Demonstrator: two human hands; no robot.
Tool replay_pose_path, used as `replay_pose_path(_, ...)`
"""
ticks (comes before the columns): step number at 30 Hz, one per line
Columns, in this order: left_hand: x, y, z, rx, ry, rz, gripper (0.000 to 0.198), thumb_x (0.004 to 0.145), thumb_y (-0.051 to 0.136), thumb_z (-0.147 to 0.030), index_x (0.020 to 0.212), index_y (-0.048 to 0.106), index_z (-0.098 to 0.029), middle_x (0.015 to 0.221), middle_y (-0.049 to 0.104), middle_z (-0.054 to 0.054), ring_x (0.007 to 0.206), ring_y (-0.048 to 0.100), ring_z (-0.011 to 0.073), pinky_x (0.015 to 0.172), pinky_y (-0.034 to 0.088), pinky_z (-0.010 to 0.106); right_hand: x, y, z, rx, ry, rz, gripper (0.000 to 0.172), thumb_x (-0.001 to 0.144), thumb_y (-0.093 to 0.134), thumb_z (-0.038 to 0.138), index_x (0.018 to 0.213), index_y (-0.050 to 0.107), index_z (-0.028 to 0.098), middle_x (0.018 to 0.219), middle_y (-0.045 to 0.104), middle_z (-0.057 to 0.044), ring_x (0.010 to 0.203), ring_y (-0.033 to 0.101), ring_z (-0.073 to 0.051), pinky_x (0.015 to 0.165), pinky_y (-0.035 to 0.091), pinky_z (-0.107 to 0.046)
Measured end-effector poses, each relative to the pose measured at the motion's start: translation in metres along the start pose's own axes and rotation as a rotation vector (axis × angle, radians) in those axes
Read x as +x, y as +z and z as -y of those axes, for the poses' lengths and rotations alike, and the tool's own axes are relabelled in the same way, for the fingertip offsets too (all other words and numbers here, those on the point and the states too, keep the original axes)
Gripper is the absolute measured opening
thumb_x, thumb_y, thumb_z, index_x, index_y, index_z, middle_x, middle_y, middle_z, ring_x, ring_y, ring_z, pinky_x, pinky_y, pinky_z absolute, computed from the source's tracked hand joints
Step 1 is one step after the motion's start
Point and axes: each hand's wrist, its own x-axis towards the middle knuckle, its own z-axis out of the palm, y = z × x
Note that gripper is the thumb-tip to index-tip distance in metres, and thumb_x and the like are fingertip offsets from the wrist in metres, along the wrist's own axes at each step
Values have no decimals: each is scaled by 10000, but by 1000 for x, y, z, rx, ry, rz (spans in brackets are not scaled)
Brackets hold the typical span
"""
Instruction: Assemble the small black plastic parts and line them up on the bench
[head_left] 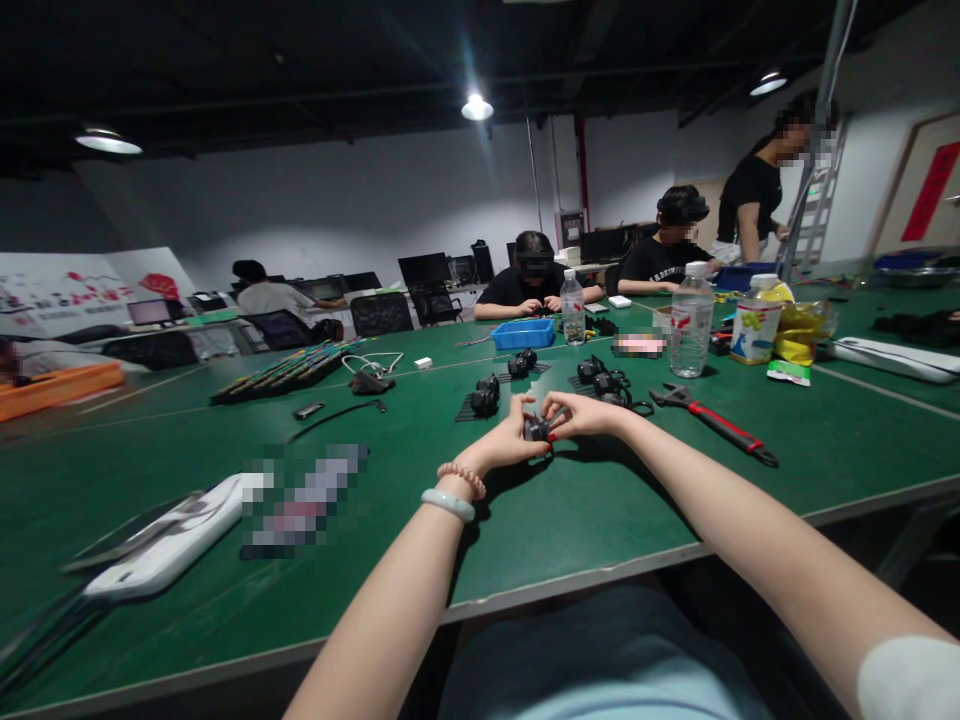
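Note:
Both of my hands meet over the green table, fingers closed around one small black part (pixel 536 429). My left hand (pixel 511 437) grips it from the left, thumb along the near side. From the right, the fingertips of my right hand (pixel 576 415) pinch the same part. Its exact kind is too small to make out. Just beyond my hands lie similar black parts: one (pixel 485 397) to the left, one (pixel 522 363) farther back, and a cluster (pixel 600 378) to the right, some on dark ribbed pieces.
An adjustable wrench (pixel 716 420) with red-black handles lies right. Behind stand a water bottle (pixel 690 325), another bottle (pixel 573 308) and a blue tray (pixel 523 334). A white device (pixel 176 540) lies left, near a black cable (pixel 337 415). Co-workers (pixel 534 275) sit across the table.

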Motion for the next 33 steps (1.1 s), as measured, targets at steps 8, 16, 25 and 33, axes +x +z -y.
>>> replay_pose_path(8, -2, 0, -5, 55, 9, -11, 703, 604, 579, -315, 1164, 179, -171, 816, 462, 9, 699, 490, 124, 657, 410, 255, 0, -2, 1, -61, -9, -19, 331, 602, 628, 269, 884, 491, 164, 825, 513, -10, 718, 496, -103, 621, 405, -216)
replay_pose_path(16, -1, 0, -4, 75, 2, -16, 698, 612, 567, -311, 1170, 171, -175, 775, 447, -10, 632, 473, 103, 587, 393, 226, 0, -3, 1, -74, 26, -13, 316, 641, 593, 323, 894, 509, 154, 814, 523, -18, 698, 484, -101, 613, 391, -209)
replay_pose_path(25, 0, 1, 0, 46, 31, -23, 685, 607, 574, -294, 1156, 176, -191, 869, 459, 17, 687, 485, 115, 603, 405, 225, 0, -2, 4, -130, 56, -12, 286, 692, 535, 326, 912, 544, 143, 800, 560, -29, 644, 470, -93, 576, 371, -203)
replay_pose_path(33, -2, 0, -3, 35, 39, 1, 674, 624, 567, -298, 1155, 167, -184, 810, 465, 3, 648, 479, 100, 600, 404, 222, 1, -2, 7, -178, 75, -2, 293, 729, 474, 350, 875, 569, 115, 722, 549, -25, 582, 428, -80, 517, 322, -192)
